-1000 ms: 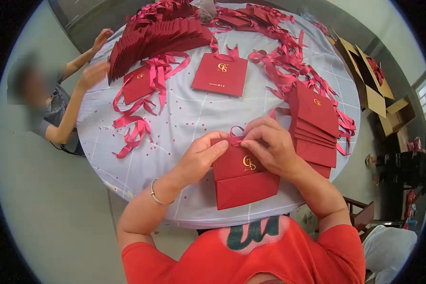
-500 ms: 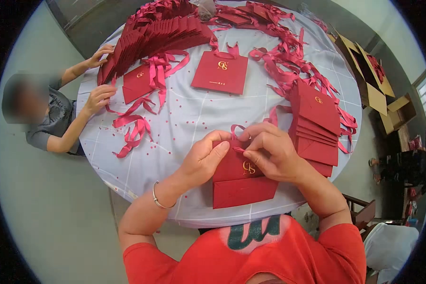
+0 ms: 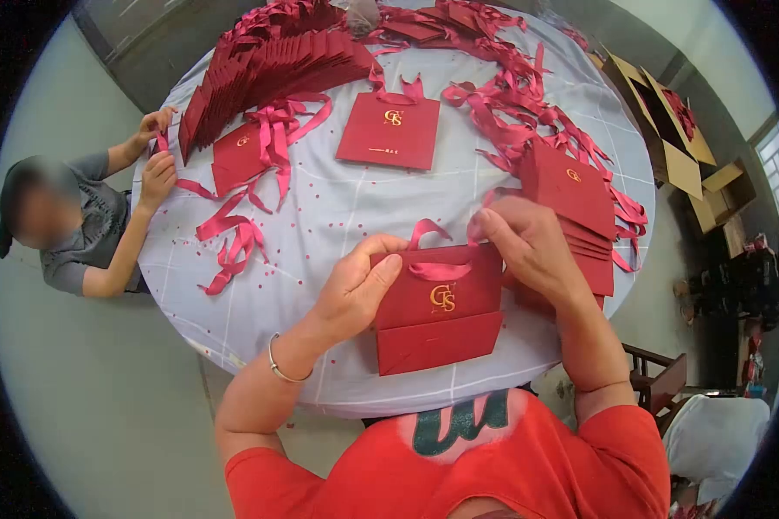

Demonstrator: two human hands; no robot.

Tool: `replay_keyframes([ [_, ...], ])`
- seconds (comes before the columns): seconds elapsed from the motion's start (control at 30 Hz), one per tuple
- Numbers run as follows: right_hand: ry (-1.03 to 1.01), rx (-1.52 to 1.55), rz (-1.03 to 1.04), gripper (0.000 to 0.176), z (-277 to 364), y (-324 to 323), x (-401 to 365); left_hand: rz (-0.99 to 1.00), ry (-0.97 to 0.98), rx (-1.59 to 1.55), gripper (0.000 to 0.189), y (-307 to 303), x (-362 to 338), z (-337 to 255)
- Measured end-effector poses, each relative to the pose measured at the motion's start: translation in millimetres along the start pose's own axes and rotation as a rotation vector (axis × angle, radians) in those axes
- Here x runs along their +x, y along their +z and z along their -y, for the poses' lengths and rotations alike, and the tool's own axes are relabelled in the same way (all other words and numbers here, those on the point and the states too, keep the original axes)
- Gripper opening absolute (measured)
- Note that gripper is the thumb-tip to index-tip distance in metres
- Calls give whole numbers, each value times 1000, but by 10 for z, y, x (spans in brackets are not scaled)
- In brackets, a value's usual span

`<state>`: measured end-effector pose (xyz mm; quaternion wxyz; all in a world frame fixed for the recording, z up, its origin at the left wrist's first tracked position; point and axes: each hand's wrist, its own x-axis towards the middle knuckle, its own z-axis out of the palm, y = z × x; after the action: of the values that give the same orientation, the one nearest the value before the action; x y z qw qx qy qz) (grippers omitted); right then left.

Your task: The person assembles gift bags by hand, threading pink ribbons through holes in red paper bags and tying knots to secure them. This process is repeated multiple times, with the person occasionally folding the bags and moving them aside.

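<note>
A red paper gift bag [image 3: 441, 300] with gold lettering lies flat before me, its bottom part folded up. My left hand [image 3: 355, 287] is closed on the bag's upper left edge, thumb on the front. A short pink ribbon handle [image 3: 440, 272] runs across the bag's front under the top edge. Another pink ribbon [image 3: 427, 230] loops up behind that edge. At the upper right corner my right hand [image 3: 531, 246] pinches the end of a pink ribbon between thumb and fingers. Beside it rests a stack of red bags [image 3: 571, 192], partly hidden by my hand.
A finished-looking bag [image 3: 389, 130] lies mid-table on the pale tablecloth [image 3: 320, 190]. Rows of red bags [image 3: 268, 78] and tangled ribbons [image 3: 537, 121] line the far side. At the left, a co-worker's hands [image 3: 157, 177] hold a ribbon. Cardboard boxes [image 3: 679, 169] stand at the right.
My right hand has moved up and right from the bag's front, drawing ribbon with it. The front handle now lies across the bag. The co-worker's hands have come together.
</note>
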<state>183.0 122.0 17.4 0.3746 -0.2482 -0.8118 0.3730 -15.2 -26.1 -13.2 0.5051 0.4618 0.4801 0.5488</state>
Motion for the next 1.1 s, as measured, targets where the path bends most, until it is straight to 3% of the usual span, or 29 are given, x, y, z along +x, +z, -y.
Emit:
replay_keyframes([
  [0.07, 311, -203, 253, 32, 31, -49, 19, 2, 21, 29, 25, 7, -5, -17],
  [0.17, 395, -49, 295, 37, 107, -37, 22, 5, 5, 36, 24, 42, -18, -70],
  [0.27, 325, 132, 280, 35, -35, -50, 14, 12, 26, 19, 23, 51, -17, -56],
  [0.37, 356, 216, 214, 33, -113, 11, 5, 44, 61, 195, 22, 5, -18, 1],
  [0.67, 355, -37, 129, 32, -180, 68, -6, 68, 167, 283, 22, 8, -13, -5],
  [0.77, 427, 47, 130, 31, -122, 75, 5, 81, 34, 86, 22, 1, -16, 19],
  [0.9, 305, -18, 1, 29, 93, -95, 33, -116, -127, -253, 20, -52, 24, 12],
  [0.97, 151, -142, -67, 28, 66, -204, 53, -159, -75, -298, 19, -150, 62, -20],
  [1.03, 109, -257, -48, 20, 105, -274, 56, -232, -70, -256, 18, -190, 75, -92],
  [1.1, -108, -660, 149, 14, -27, -294, 44, -229, -77, -118, 18, -275, 105, -34],
])
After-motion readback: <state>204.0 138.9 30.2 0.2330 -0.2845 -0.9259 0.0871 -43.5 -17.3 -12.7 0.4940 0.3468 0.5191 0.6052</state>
